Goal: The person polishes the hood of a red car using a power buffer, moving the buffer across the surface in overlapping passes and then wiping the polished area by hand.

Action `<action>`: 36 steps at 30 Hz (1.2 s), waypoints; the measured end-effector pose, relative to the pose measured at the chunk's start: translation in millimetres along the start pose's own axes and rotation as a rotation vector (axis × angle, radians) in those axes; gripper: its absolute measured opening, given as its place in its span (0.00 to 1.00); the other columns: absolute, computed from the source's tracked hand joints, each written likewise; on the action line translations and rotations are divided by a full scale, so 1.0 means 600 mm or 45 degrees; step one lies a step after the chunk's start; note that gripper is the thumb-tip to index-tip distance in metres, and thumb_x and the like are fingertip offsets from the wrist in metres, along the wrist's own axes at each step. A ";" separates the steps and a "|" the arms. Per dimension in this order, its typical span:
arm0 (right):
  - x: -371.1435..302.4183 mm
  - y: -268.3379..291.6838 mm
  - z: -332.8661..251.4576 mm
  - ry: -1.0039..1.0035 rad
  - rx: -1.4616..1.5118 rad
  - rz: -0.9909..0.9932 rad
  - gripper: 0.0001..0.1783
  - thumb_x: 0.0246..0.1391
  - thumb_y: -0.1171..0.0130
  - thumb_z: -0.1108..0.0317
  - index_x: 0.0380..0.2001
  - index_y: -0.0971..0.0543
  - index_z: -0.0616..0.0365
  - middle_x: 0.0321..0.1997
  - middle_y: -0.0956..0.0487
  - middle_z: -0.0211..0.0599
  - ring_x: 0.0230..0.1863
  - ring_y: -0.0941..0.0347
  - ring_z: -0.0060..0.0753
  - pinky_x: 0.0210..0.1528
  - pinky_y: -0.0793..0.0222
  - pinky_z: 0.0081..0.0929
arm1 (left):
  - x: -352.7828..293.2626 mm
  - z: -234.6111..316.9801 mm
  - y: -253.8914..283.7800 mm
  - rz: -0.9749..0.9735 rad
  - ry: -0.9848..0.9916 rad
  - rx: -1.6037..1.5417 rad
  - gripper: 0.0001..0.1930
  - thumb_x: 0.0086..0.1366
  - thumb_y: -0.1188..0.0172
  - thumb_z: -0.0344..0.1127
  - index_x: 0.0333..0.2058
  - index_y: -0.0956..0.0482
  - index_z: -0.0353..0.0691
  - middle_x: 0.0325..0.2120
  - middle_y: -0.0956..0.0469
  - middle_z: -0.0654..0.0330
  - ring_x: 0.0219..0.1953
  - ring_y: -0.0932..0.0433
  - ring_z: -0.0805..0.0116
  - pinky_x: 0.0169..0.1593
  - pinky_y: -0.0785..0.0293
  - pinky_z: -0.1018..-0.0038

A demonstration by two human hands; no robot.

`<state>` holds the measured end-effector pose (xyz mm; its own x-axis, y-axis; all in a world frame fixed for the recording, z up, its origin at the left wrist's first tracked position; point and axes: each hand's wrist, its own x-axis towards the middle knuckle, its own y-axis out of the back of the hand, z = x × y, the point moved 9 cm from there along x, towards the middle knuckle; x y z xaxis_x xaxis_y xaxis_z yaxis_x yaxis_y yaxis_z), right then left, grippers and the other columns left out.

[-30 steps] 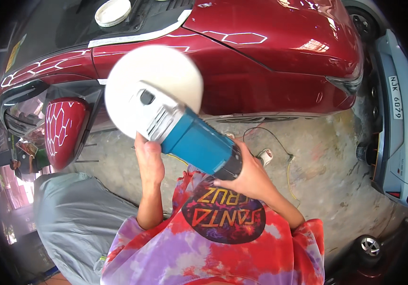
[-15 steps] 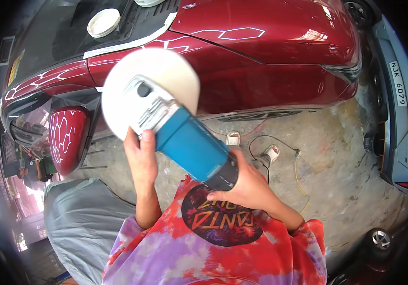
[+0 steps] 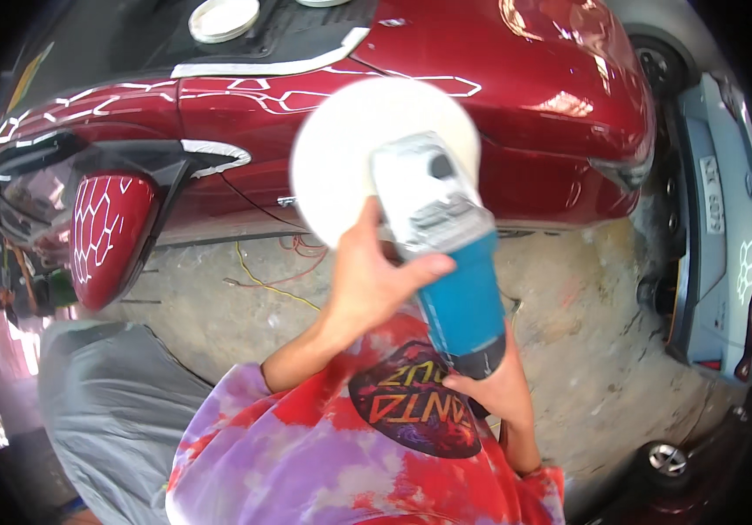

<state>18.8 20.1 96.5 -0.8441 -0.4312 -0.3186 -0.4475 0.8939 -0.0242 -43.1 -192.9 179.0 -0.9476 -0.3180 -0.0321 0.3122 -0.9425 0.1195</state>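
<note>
A blue car polisher (image 3: 463,302) with a silver head and a round white pad (image 3: 336,157) is in both my hands, over the red car's side. My left hand (image 3: 371,276) holds it beside the silver head, thumb lying across the top of the blue body. My right hand (image 3: 507,385) grips the black rear end, close to my shirt. The pad hides part of the red car panel (image 3: 253,109) behind it. Whether pad and paint touch cannot be told from this angle.
White masking tape (image 3: 271,66) lines the windshield edge, where a round white tub (image 3: 224,19) stands. A red side mirror (image 3: 113,236) juts out at the left, near a grey-covered object (image 3: 118,394). Yellow and red cords (image 3: 258,282) lie on the concrete. A light blue car (image 3: 717,289) stands at the right.
The polisher has moved to the right and swung more upright, with both hands still on it. My left hand has shifted right along with its head.
</note>
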 end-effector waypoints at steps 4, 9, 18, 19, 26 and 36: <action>0.005 -0.005 0.016 -0.037 0.092 -0.007 0.56 0.29 0.16 0.60 0.59 0.40 0.65 0.51 0.25 0.45 0.55 0.29 0.35 0.57 0.33 0.34 | 0.007 -0.003 -0.004 -0.101 -0.011 0.281 0.40 0.42 0.22 0.53 0.44 0.31 0.27 0.37 0.20 0.41 0.39 0.18 0.56 0.42 0.23 0.66; 0.056 -0.063 -0.013 0.036 -0.146 -0.094 0.58 0.28 0.17 0.58 0.60 0.41 0.64 0.53 0.26 0.47 0.56 0.29 0.38 0.58 0.33 0.36 | -0.002 0.004 0.102 0.152 -0.076 0.057 0.44 0.45 0.23 0.51 0.53 0.34 0.28 0.41 0.20 0.46 0.44 0.19 0.59 0.47 0.22 0.68; 0.174 -0.116 0.001 0.098 -0.517 -0.285 0.55 0.30 0.21 0.60 0.63 0.40 0.57 0.53 0.23 0.50 0.56 0.26 0.47 0.57 0.31 0.39 | -0.062 -0.111 0.202 0.324 -0.085 -0.292 0.52 0.46 0.21 0.52 0.60 0.42 0.29 0.53 0.28 0.50 0.55 0.27 0.62 0.59 0.30 0.65; 0.178 -0.106 0.010 0.091 -0.554 -0.269 0.55 0.29 0.22 0.64 0.63 0.40 0.55 0.53 0.23 0.49 0.56 0.25 0.49 0.57 0.30 0.38 | -0.068 -0.135 0.188 0.303 -0.029 -0.363 0.51 0.44 0.20 0.47 0.59 0.42 0.30 0.52 0.28 0.50 0.55 0.26 0.62 0.59 0.29 0.66; 0.128 0.040 0.169 0.148 -0.506 0.164 0.52 0.32 0.24 0.69 0.63 0.39 0.54 0.52 0.23 0.47 0.54 0.25 0.46 0.56 0.31 0.37 | -0.044 -0.216 -0.002 -0.313 0.170 -0.371 0.56 0.41 0.18 0.38 0.63 0.48 0.32 0.57 0.33 0.50 0.59 0.30 0.59 0.62 0.31 0.64; 0.051 0.111 0.363 -0.170 -0.002 0.205 0.54 0.31 0.24 0.75 0.64 0.41 0.58 0.58 0.29 0.40 0.61 0.33 0.35 0.63 0.38 0.33 | -0.057 -0.277 -0.168 -0.785 0.230 0.059 0.53 0.46 0.21 0.49 0.61 0.46 0.29 0.55 0.30 0.39 0.54 0.23 0.49 0.56 0.26 0.61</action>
<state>27.5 92.9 -121.0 -0.8582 -0.2628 -0.4409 -0.3106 0.9497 0.0385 -31.2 -104.0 2.8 -0.9245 0.2642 -0.2747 -0.2929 -0.9537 0.0685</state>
